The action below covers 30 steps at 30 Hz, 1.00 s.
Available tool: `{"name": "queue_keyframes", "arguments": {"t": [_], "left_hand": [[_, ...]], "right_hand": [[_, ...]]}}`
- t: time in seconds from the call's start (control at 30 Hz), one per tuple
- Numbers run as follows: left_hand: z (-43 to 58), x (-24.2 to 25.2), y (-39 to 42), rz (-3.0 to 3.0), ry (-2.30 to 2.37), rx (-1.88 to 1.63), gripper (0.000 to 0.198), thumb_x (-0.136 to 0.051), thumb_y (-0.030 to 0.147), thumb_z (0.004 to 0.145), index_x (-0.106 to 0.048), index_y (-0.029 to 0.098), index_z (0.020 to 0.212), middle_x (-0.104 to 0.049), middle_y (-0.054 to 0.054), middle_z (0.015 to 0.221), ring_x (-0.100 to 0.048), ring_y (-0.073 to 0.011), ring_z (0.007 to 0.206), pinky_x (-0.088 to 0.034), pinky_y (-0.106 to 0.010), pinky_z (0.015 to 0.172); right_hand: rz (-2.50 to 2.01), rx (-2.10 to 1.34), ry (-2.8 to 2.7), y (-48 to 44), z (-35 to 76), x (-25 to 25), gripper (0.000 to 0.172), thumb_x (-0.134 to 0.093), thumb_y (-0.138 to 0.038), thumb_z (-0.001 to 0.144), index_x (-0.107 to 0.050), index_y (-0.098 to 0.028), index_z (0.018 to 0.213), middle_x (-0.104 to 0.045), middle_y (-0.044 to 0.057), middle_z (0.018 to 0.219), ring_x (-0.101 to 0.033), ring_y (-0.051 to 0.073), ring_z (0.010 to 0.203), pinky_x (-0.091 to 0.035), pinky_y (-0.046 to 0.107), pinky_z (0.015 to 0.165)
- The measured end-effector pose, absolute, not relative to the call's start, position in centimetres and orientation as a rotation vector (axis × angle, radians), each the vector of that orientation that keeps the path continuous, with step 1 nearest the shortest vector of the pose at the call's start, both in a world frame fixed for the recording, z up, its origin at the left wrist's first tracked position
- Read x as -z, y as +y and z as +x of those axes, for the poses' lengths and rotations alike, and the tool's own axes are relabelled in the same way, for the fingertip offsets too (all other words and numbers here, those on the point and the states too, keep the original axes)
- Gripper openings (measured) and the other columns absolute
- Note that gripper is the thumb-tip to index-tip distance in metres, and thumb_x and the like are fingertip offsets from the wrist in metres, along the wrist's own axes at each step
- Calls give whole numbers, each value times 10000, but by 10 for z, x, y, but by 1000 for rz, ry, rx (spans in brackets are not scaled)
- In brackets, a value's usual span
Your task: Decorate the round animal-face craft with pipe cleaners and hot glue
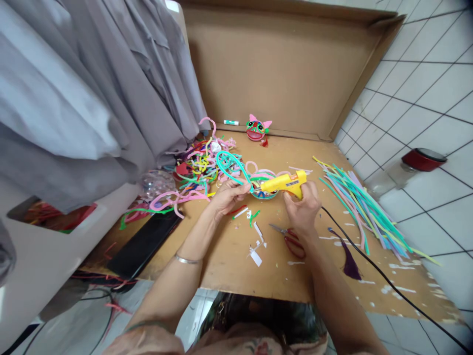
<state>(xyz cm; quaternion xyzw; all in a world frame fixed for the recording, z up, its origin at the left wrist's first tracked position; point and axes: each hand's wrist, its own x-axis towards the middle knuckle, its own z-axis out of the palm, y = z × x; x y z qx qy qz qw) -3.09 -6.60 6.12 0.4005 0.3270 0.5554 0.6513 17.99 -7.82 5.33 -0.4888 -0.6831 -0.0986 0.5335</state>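
Note:
My left hand [231,196] pinches the lower end of a teal pipe cleaner [223,171] bent into a loop. A yellow hot glue gun [283,183] is gripped in my right hand [303,206]. Its nozzle points left and meets the pipe cleaner's end beside my left fingertips; whether glue is on it I cannot make out. Behind the gun, partly covered, sits a round item ringed with pipe cleaners [263,196]. Red-handled scissors [293,242] lie just below my right hand, and white paper scraps [255,256] are scattered near the middle.
A tangled heap of pipe cleaners [201,165] is at the left, straight ones [373,212] at the right. A black phone-like slab [146,244], a purple tassel [350,261], the gun's black cord [388,281] and a decorated animal head [256,129] also lie on the table.

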Motion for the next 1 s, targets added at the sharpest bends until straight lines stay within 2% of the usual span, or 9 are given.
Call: {"name": "queue_keyframes", "arguments": {"t": [0.43,0.63,0.73,0.83,0.93,1.0], "left_hand": [[-32,-63,-66,948,749,-1260,451,-930,392,462,-567,140,554,-392,58,491,-287,-39,472,-161,-230,478],[-37,-64,-68,925,775,-1289,424,-929,375,478,-586,149,580,-415,49,513,-282,-43,477,-169,-231,480],[-39,-61,-66,930,778,-1272,460,-930,380,473,-542,147,552,-392,66,490,-273,-32,459,-171,-213,458],[-39,-59,-64,933,772,-1259,455,-924,344,494,-517,146,548,-386,71,490,-284,-29,460,-191,-198,445],[-35,-58,-64,932,774,-1273,437,-917,328,498,-524,142,552,-412,65,503,-293,-28,464,-208,-193,441],[-32,-57,-65,938,776,-1288,431,-911,340,505,-532,141,555,-396,66,491,-284,-29,462,-199,-196,439]], "right_hand": [[-1187,178,-1623,-78,180,-53,67,-582,-249,782,-517,-231,775,-537,15,795,-554,199,775,-462,316,684],[-1334,80,-1359,-68,186,-52,120,-611,-305,769,-526,-222,786,-563,19,805,-550,187,761,-465,311,700],[-1451,63,-1199,-52,201,-41,252,-632,-440,794,-535,-209,823,-598,47,851,-555,195,799,-474,328,750],[-1558,62,-1110,-34,225,-21,321,-546,-507,854,-542,-187,880,-614,95,871,-559,218,814,-472,371,771],[-1615,94,-1048,-19,248,1,276,-476,-467,868,-502,-194,837,-586,119,835,-554,255,849,-475,419,773],[-1604,100,-1042,-13,260,13,232,-493,-446,830,-461,-219,794,-555,94,778,-548,270,836,-477,440,746]]}}
